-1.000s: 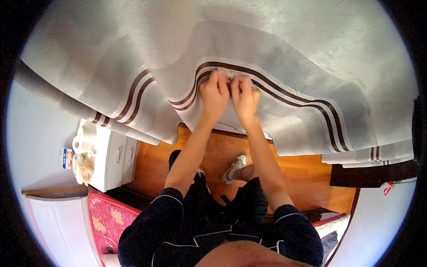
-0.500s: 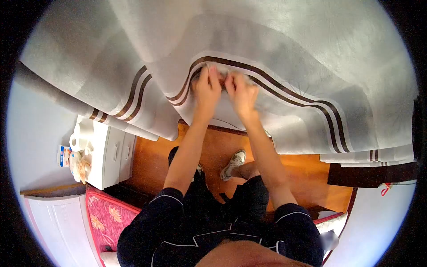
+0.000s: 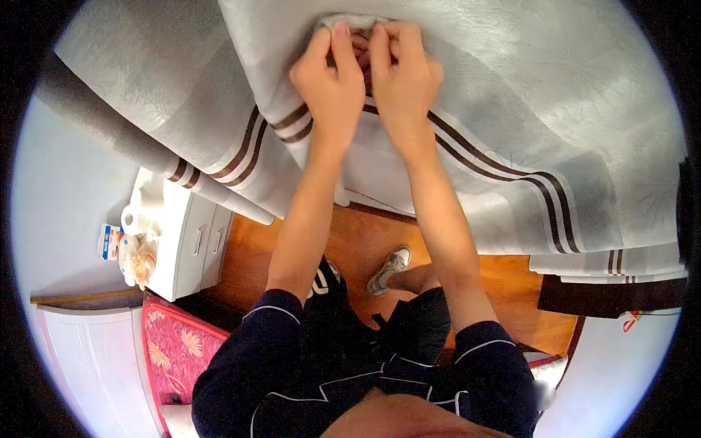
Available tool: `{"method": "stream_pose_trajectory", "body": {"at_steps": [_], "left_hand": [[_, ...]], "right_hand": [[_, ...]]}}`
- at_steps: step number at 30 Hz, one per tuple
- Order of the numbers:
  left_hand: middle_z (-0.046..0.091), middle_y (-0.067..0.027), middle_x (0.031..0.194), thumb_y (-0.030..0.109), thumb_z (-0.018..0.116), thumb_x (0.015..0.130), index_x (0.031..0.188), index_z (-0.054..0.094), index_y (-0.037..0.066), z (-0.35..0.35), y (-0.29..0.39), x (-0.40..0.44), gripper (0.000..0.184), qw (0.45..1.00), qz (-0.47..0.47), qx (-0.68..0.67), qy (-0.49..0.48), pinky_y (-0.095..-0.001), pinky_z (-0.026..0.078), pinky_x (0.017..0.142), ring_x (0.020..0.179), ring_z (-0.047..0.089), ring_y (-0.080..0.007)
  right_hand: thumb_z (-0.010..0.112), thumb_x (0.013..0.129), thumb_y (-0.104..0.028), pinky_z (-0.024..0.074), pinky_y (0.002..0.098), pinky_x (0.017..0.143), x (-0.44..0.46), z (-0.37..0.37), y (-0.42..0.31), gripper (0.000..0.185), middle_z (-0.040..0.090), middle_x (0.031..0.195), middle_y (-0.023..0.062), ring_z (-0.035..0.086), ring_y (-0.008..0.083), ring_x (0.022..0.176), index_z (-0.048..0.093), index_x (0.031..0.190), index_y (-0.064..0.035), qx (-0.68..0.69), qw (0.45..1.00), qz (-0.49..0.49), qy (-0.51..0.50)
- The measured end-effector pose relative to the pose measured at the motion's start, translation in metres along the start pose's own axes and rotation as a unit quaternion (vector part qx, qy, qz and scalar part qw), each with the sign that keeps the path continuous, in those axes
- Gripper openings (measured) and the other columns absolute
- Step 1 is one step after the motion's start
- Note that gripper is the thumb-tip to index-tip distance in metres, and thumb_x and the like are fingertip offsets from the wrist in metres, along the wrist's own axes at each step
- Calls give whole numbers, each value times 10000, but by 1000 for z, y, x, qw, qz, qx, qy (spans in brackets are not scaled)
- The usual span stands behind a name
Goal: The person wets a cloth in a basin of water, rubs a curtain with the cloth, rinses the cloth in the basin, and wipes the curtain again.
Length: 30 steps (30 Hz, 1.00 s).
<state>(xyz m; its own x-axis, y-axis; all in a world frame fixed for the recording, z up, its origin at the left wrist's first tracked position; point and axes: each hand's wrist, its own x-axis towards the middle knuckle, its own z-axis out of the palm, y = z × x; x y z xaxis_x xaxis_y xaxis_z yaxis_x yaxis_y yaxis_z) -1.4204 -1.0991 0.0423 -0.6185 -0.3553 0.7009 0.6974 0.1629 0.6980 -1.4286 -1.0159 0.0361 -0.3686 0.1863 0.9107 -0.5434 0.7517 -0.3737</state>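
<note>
Wall (image 3: 66, 219) far left of grip, white cabinet (image 3: 182, 252) below-left. Left hand (image 3: 330, 82) pinches a bunch of curtain (image 3: 511, 80), thumb against fingers; right hand (image 3: 406, 79), just beside, pinches it too. Curtain spreads both sides of grip, dark stripes (image 3: 290, 117) below; wood floor (image 3: 504, 292) lower right.

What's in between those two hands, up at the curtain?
In the head view, a pale fold of the curtain spans from the left hand to the right hand; just below it shows a reddish-brown patch, too shadowed to identify.
</note>
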Motion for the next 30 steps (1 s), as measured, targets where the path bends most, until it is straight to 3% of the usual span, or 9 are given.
{"method": "stream_pose_trajectory", "body": {"at_steps": [3,5,9,16,20,23,24,27,30], "left_hand": [[603,-97,623,189,496,921,720,555,-12,-1,-19,-7,291,1000,15,6,17,-307,415,517,546,542,-149],[579,-120,608,176,499,915,717,546,-3,-4,-58,-34,271,982,75,174,13,-309,411,502,516,538,-178],[544,-155,599,103,528,870,667,464,-1,-17,-103,-112,237,994,-47,98,-20,-368,411,508,532,532,-308],[551,-151,610,103,515,877,677,497,-2,-17,-101,-101,227,993,-73,90,-11,-371,412,516,538,543,-292],[553,-137,586,127,511,891,677,510,-1,-11,-56,-31,250,995,42,92,25,-362,407,503,520,541,-285],[540,-120,552,138,512,897,678,511,-1,-3,-35,-7,259,999,3,-9,37,-351,393,466,478,526,-268],[531,-104,527,138,529,889,659,499,5,-2,-44,-8,267,997,63,7,53,-341,372,428,447,515,-248],[546,-102,564,147,520,899,657,498,11,-14,-64,-39,278,991,54,119,-2,-309,398,478,491,519,-162],[530,-107,554,139,522,889,658,498,17,-19,-102,-89,262,988,53,146,-11,-337,380,470,477,488,-209]], "right_hand": [[591,855,-146,454,316,476,-16,1,4,85,616,625,96,601,243,513,564,860,-65,-35,999,-29,16],[606,839,-147,455,327,464,-62,3,24,85,612,623,98,594,248,504,567,866,-76,-62,996,-27,-53],[618,829,-151,441,353,424,-149,-3,58,97,575,559,104,574,255,474,566,856,-74,-86,980,14,-180],[626,816,-106,422,334,406,-120,-1,41,86,560,537,113,556,245,438,554,834,-63,-78,980,2,-185],[622,821,-68,399,287,398,-53,11,15,92,550,526,95,542,186,418,535,802,-45,-7,998,-41,-42],[626,827,-141,416,330,396,-23,7,3,99,555,531,71,560,211,426,545,808,-87,5,999,-6,-39],[632,819,-147,425,326,401,-26,7,6,95,565,541,65,563,211,424,554,820,-93,-14,999,-25,-24],[645,801,-136,434,326,398,-67,8,24,104,571,545,59,562,207,417,553,824,-92,-55,998,-19,-7],[658,783,-116,439,321,391,-121,6,44,122,560,530,57,551,198,402,550,834,-90,-60,996,3,-60]]}}
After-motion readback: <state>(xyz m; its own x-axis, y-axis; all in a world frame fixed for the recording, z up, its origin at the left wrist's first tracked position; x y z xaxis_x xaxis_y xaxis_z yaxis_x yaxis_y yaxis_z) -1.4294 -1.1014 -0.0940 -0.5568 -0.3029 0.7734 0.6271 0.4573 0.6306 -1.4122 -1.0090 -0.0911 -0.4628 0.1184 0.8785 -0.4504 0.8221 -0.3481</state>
